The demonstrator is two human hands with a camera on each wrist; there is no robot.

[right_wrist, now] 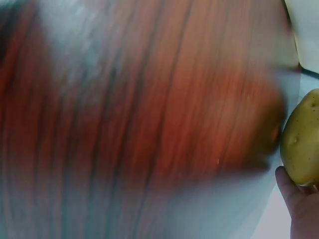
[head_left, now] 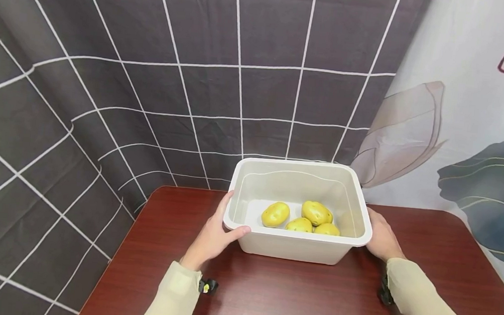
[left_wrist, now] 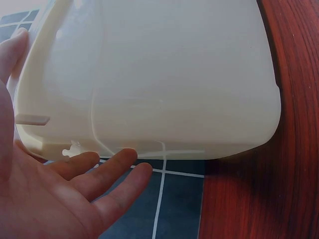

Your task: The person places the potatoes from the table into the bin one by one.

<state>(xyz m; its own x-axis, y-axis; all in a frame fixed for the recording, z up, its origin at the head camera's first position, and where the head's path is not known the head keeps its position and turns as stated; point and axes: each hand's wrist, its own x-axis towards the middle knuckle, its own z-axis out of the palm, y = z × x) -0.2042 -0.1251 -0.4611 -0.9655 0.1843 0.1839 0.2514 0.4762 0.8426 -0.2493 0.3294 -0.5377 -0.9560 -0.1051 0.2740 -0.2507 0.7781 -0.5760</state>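
A pale plastic tub (head_left: 291,246) with several yellow potatoes (head_left: 316,213) inside stands at the table's far side. My left hand (head_left: 213,239) holds its near-left corner, the thumb over the front rim and a finger along the left rim. In the left wrist view the other fingers (left_wrist: 117,167) lie loosely extended against the tub's wall. My right hand (head_left: 382,236) is beside the tub's right end, its fingertips hidden behind the rim. The right wrist view shows this hand (right_wrist: 304,214) gripping another potato (right_wrist: 301,142), which the head view does not show.
The tub rests on a reddish-brown wooden table (head_left: 293,301). Dark cloth (head_left: 203,93) with white grid lines hangs behind and to the left. A white curtain (head_left: 472,162) with leaf prints hangs at the right.
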